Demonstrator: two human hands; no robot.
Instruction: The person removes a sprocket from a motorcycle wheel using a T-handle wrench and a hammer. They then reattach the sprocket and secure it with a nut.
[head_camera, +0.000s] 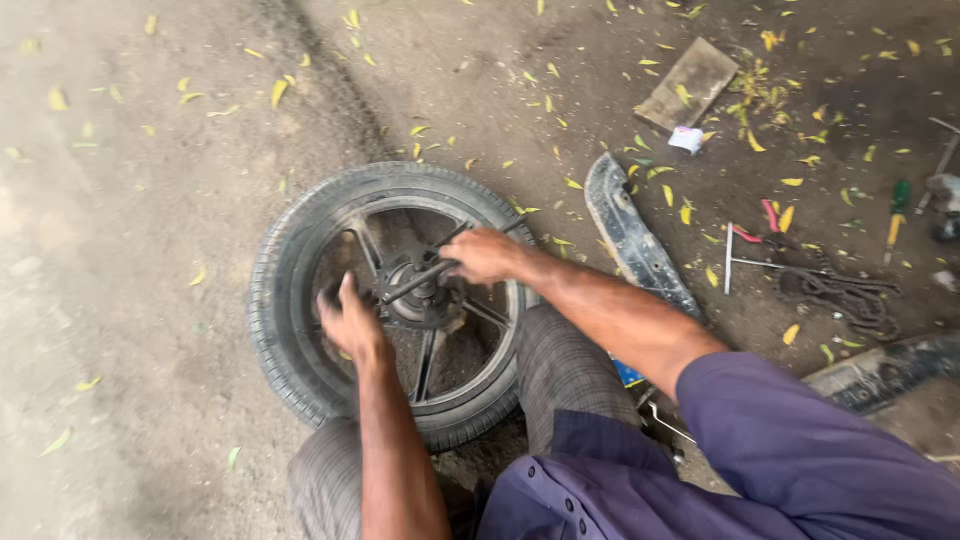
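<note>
Clearly heavy and stiff, the motorcycle wheel (395, 300) lies flat on the dirt ground (130, 250) before the person's knees. The right hand (482, 255) is clamped on a thin metal rod (425, 272) at the hub (415, 298); the left hand (350, 325), blurred, rests curled on the spokes, its grip unclear. Tyre and spokes look like the firmest holds.

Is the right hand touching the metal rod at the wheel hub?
Touching: the head view shows the right hand wrapped around the metal rod above the wheel hub.
</note>
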